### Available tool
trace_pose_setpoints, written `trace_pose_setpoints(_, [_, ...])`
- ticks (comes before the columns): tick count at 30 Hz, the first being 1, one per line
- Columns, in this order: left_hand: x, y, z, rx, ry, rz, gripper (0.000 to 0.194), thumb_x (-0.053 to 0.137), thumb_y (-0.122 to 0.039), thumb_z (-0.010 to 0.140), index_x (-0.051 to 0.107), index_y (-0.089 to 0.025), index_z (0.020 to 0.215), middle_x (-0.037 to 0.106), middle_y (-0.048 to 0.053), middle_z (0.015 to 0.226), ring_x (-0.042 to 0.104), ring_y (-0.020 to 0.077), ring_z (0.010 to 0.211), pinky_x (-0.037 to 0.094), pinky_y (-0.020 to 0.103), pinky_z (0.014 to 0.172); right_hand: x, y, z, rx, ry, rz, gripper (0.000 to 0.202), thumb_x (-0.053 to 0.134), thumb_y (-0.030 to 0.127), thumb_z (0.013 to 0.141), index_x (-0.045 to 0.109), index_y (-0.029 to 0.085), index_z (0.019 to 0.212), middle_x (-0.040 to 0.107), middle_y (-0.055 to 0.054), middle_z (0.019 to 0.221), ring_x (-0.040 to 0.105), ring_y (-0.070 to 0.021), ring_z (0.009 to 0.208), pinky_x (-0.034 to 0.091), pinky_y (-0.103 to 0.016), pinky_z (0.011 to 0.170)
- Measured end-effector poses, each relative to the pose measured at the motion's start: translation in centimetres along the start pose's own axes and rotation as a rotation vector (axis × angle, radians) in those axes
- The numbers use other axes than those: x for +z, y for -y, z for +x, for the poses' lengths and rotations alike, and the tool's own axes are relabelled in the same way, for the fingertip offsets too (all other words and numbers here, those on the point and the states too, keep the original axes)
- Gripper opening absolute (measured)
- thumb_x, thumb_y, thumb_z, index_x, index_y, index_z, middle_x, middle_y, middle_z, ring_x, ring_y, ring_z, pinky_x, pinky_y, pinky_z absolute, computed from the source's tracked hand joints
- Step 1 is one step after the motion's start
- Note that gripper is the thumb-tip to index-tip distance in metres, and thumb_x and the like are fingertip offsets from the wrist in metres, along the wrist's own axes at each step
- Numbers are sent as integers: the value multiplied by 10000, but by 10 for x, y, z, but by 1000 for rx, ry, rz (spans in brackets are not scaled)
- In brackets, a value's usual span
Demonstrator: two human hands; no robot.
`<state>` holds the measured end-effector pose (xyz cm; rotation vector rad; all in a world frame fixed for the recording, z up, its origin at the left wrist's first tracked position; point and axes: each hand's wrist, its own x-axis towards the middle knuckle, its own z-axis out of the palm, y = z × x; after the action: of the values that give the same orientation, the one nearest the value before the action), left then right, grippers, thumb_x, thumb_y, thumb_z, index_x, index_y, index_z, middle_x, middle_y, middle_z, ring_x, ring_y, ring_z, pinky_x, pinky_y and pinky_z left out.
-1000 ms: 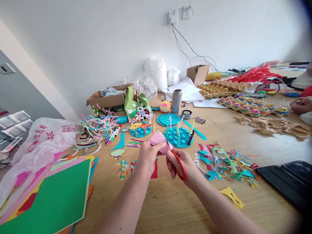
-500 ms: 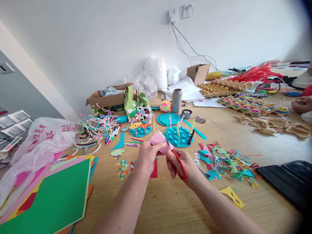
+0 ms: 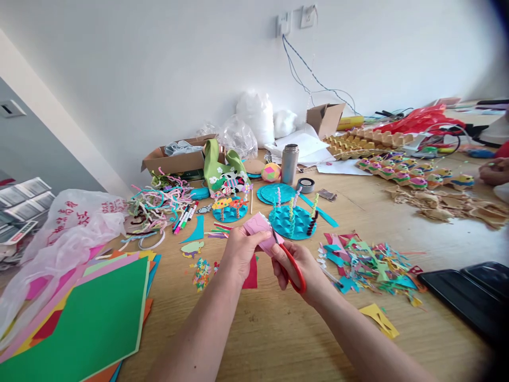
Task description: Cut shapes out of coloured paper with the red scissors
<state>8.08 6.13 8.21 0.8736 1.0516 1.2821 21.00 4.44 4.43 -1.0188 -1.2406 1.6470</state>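
Between thumb and fingers, my left hand (image 3: 242, 252) pinches a small folded piece of pink paper (image 3: 257, 227) with a drawn outline. My right hand (image 3: 296, 265) is wrapped round the handles of the red scissors (image 3: 296, 273), whose blades meet the right edge of the pink paper. Just beyond the hands stands a blue bumpy disc (image 3: 290, 225) with fuzzy stems upright on it. A dark red sheet (image 3: 251, 273) lies partly hidden behind my left wrist.
Paper scraps (image 3: 374, 260) and a black phone (image 3: 461, 297) lie right. Coloured sheets (image 3: 95, 313) lie left. Behind are pipe cleaners (image 3: 163, 204), a metal bottle (image 3: 289, 164), and painted egg-carton pieces (image 3: 417, 172). Another person's hand (image 3: 493, 172) shows far right.
The view has shifted very slightly. Both hands keep their holds on the pink paper and scissors, with almost no visible movement.
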Motion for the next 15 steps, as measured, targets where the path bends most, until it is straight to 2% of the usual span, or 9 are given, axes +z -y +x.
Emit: trace_pose_setpoints(15, [-3,-1,2,-22,9,48,178,758,-208,528,677,-126,662,653,16,641,559,125,567,458,244,561,-2,-1,0,2,18,-44,522,634,664,731,486,168,666,551,46,488,508,-67,314,304,-163,320])
